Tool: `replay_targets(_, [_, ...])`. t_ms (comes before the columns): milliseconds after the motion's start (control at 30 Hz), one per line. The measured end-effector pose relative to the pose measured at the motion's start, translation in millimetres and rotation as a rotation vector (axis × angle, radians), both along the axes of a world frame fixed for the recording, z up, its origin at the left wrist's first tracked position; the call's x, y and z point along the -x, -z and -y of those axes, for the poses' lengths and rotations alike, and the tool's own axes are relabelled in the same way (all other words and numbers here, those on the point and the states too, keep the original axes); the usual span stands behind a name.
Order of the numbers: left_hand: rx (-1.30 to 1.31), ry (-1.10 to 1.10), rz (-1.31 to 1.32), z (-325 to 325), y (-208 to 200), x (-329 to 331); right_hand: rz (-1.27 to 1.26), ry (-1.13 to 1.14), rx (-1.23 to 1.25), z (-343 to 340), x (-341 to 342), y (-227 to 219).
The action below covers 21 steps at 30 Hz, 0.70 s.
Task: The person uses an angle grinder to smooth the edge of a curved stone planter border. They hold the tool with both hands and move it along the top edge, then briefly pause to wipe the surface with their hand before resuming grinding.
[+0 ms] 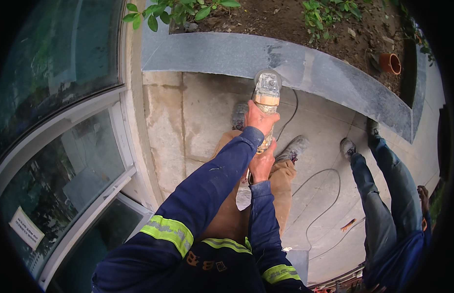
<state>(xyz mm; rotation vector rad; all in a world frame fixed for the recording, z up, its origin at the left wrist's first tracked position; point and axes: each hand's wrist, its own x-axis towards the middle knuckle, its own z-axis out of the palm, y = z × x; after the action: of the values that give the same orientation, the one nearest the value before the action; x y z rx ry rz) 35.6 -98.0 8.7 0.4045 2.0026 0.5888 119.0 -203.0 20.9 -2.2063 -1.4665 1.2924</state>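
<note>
Both my hands are closed round a dusty angle grinder [268, 85]. My left hand [260, 119] wraps the body just behind the orange-tan collar and the metal gear head. Lower down, my right hand [262, 163] grips the rear end of the handle. The round disc [275, 74] lies at the front edge of a grey stone ledge [207, 54]; whether it touches the stone or spins, I cannot tell. Beside that spot the ledge carries a dark patch and a paler smear. Below my right hand a pale, pointed flat piece [243, 198] shows against my trousers, partly hidden.
Beyond the ledge is a soil bed with plants and a terracotta pot [390, 63]. A dark cable [340, 188] loops over the tiled floor. At right stands another person in jeans [378, 195]. A glazed door [66, 176] with a paper sign is at left.
</note>
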Motion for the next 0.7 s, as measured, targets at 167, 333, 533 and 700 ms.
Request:
replay_targets(167, [-0.048, -0.097, -0.021, 20.2, 9.7, 5.4, -0.013, -0.074, 0.005, 7.8, -2.3, 3.2])
replay_targets(333, [-0.039, -0.055, -0.002, 19.4, 3.9, -5.1, -0.034, -0.003, -0.037, 10.0, -5.4, 2.3])
replay_targets(533, [-0.085, -0.134, -0.039, 19.7, 22.9, 7.5, -0.051, -0.061, 0.012, 1.7, -2.5, 10.1])
replay_targets(700, [-0.017, -0.043, -0.014, 8.7, -3.3, -9.7, -0.043, -0.003, -0.045, 5.7, -12.2, -0.2])
